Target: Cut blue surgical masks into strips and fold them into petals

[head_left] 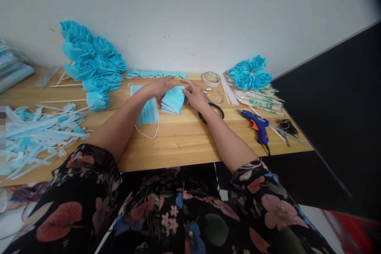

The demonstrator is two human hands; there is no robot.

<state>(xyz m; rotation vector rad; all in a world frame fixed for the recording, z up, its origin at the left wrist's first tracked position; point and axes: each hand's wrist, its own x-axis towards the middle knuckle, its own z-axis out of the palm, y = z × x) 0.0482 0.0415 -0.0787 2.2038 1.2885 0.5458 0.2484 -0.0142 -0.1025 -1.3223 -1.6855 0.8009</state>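
A small stack of light blue mask fabric pieces (173, 101) stands tilted just above the table between my hands. My left hand (160, 86) grips its upper left edge, the fingers partly hidden behind the fabric. At the upper right edge, my right hand (195, 94) holds the stack with thumb and bent fingers, its index finger reaching left over the top. Under my left forearm lies a blue face mask (149, 111) with white ear loops. Behind my hands runs a row of small rolled blue pieces (151, 74).
Blue fabric roses (95, 59) on sticks stand at left, above a heap of cut strips (41, 135). At right are tape rolls (211, 79), black scissors handles (212, 121), a blue glue gun (258, 126), wrapped sticks (262, 99) and more roses (250, 73). A wall borders the back.
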